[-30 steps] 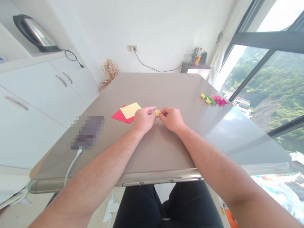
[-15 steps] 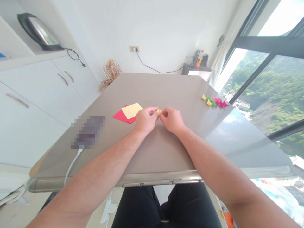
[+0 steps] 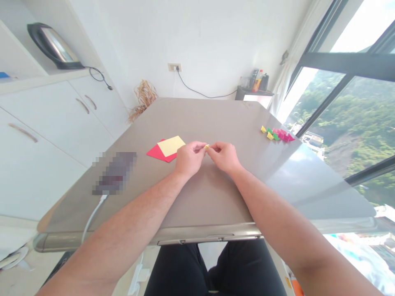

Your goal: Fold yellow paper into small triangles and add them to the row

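A small folded piece of yellow paper (image 3: 206,146) shows between my fingertips over the middle of the table. My left hand (image 3: 190,158) pinches it from the left, and my right hand (image 3: 224,155) grips its other side. Fingers cover most of the paper, so its full shape is hidden. Just left of my left hand lies a flat yellow sheet (image 3: 170,146) on top of red paper (image 3: 158,152). Toward the right edge of the table, small folded paper pieces (image 3: 277,134) in yellow, green and pink stand grouped together.
A blurred dark device (image 3: 115,172) with a white cable (image 3: 92,218) rests on the left of the grey table (image 3: 212,197). Dried stalks (image 3: 144,96) stand beyond the far left corner. A small cabinet (image 3: 254,95) with bottles is behind the table, and a window lies right.
Less of the yellow paper shows between my fingertips now, as my hands have shifted slightly around it. The whole view has tilted a little, moving the scene slightly down.
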The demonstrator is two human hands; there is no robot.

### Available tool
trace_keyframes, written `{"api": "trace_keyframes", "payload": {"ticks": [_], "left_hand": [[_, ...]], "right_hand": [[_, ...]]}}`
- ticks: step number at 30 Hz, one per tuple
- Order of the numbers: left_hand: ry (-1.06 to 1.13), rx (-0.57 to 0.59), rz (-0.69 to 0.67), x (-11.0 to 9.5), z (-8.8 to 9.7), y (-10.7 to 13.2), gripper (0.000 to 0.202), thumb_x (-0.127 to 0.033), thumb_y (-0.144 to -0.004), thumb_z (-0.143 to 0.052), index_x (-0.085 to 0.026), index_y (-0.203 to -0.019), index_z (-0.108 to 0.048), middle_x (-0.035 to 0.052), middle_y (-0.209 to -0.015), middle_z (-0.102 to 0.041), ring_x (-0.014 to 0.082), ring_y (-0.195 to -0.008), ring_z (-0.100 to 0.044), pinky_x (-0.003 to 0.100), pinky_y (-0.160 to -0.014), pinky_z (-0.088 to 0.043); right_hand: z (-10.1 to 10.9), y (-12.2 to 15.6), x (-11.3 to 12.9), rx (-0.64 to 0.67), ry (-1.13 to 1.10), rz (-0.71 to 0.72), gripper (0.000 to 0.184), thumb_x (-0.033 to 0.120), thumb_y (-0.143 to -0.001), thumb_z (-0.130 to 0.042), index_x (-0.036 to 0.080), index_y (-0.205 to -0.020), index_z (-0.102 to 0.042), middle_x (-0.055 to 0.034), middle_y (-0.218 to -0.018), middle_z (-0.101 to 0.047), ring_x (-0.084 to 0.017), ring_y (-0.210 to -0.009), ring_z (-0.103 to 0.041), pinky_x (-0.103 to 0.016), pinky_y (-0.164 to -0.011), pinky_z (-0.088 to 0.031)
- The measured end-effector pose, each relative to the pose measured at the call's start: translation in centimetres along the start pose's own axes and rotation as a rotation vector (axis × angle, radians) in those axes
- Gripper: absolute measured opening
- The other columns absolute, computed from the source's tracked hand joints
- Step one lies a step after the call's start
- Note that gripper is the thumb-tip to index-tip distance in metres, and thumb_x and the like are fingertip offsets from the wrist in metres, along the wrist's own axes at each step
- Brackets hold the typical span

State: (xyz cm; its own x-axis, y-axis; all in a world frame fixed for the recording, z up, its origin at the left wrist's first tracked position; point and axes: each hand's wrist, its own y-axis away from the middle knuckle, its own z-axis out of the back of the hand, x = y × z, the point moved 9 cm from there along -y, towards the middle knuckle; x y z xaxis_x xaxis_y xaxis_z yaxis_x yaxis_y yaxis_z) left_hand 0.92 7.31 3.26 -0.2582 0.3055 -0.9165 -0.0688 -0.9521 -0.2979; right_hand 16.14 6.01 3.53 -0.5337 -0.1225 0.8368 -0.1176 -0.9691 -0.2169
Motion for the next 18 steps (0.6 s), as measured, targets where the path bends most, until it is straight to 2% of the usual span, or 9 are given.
{"api": "trace_keyframes", "payload": {"ticks": [2, 4, 6, 8, 11, 13, 15, 18], "left_hand": [[-0.014, -0.014, -0.033, -0.3, 0.3, -0.1, 0.014, -0.026, -0.083, -0.071, -0.021, -0.094, -0.078, 0.0056, -0.101, -0.080, 0.0213, -0.096, -0.075, 0.037, -0.094, -0.058], [0.033, -0.007, -0.050, -0.2, 0.2, -0.2, 0.012, -0.025, -0.082, -0.070, -0.022, -0.092, -0.078, 0.0058, -0.109, -0.079, 0.0216, -0.102, -0.074, 0.038, -0.098, -0.057], [0.150, 0.026, -0.035, 0.3, 0.0, -0.4, 0.011, -0.025, -0.081, -0.071, -0.020, -0.089, -0.076, 0.0068, -0.108, -0.078, 0.0220, -0.100, -0.074, 0.039, -0.095, -0.058], [0.258, 0.057, -0.004, 0.8, -0.3, -0.6, 0.013, -0.025, -0.078, -0.073, -0.019, -0.090, -0.073, 0.0066, -0.100, -0.078, 0.0214, -0.092, -0.075, 0.039, -0.088, -0.061], [0.282, 0.056, 0.041, 1.3, -0.1, -0.8, 0.034, -0.022, -0.073, -0.077, -0.019, -0.106, -0.067, 0.0045, -0.092, -0.077, 0.0189, -0.080, -0.074, 0.036, -0.079, -0.062], [0.219, 0.044, 0.061, 1.4, 0.3, -0.9, 0.042, -0.023, -0.073, -0.077, -0.019, -0.112, -0.066, 0.0039, -0.088, -0.076, 0.0183, -0.076, -0.072, 0.033, -0.072, -0.060], [0.124, 0.032, 0.044, 1.2, 0.6, -0.9, 0.036, -0.026, -0.073, -0.077, -0.019, -0.107, -0.068, 0.0040, -0.086, -0.075, 0.0183, -0.076, -0.071, 0.032, -0.069, -0.059], [0.003, 0.032, -0.035, 0.5, 0.8, -0.8, 0.025, -0.032, -0.075, -0.078, -0.020, -0.095, -0.071, 0.0045, -0.088, -0.075, 0.0184, -0.081, -0.071, 0.033, -0.078, -0.058]], "right_hand": [[0.0, 0.0, -0.3, 0.035, -0.155, -0.050, 0.020, 0.036, -0.082, -0.063, 0.019, -0.072, -0.069, -0.0010, -0.065, -0.068, -0.015, -0.063, -0.063, -0.028, -0.061, -0.050], [-0.3, -0.1, -0.3, 0.069, -0.322, -0.074, 0.016, 0.033, -0.081, -0.066, 0.018, -0.082, -0.073, -0.0014, -0.069, -0.070, -0.015, -0.065, -0.066, -0.028, -0.063, -0.055], [-0.7, -0.1, -0.1, 0.103, -0.456, -0.058, 0.019, 0.028, -0.078, -0.069, 0.019, -0.094, -0.075, -0.0022, -0.078, -0.073, -0.016, -0.072, -0.069, -0.029, -0.067, -0.057], [-1.1, -0.2, 0.1, 0.129, -0.507, -0.042, 0.020, 0.025, -0.077, -0.070, 0.018, -0.095, -0.076, -0.0029, -0.082, -0.074, -0.015, -0.074, -0.069, -0.029, -0.069, -0.058], [-1.3, -0.1, 0.1, 0.122, -0.448, -0.018, 0.023, 0.023, -0.077, -0.067, 0.018, -0.099, -0.074, -0.0013, -0.080, -0.072, -0.014, -0.069, -0.066, -0.030, -0.068, -0.056], [-0.7, 0.0, 0.4, 0.052, -0.329, 0.040, 0.024, 0.023, -0.076, -0.065, 0.020, -0.099, -0.074, 0.0006, -0.078, -0.070, -0.013, -0.068, -0.063, -0.029, -0.067, -0.053], [0.0, 0.1, 0.7, -0.018, -0.204, 0.089, 0.016, 0.025, -0.075, -0.066, 0.020, -0.088, -0.073, 0.0012, -0.076, -0.068, -0.013, -0.068, -0.060, -0.028, -0.066, -0.050], [0.1, 0.2, 0.7, 0.002, -0.130, 0.068, 0.011, 0.031, -0.075, -0.067, 0.020, -0.075, -0.069, 0.0008, -0.070, -0.067, -0.013, -0.065, -0.057, -0.027, -0.063, -0.047]]}}
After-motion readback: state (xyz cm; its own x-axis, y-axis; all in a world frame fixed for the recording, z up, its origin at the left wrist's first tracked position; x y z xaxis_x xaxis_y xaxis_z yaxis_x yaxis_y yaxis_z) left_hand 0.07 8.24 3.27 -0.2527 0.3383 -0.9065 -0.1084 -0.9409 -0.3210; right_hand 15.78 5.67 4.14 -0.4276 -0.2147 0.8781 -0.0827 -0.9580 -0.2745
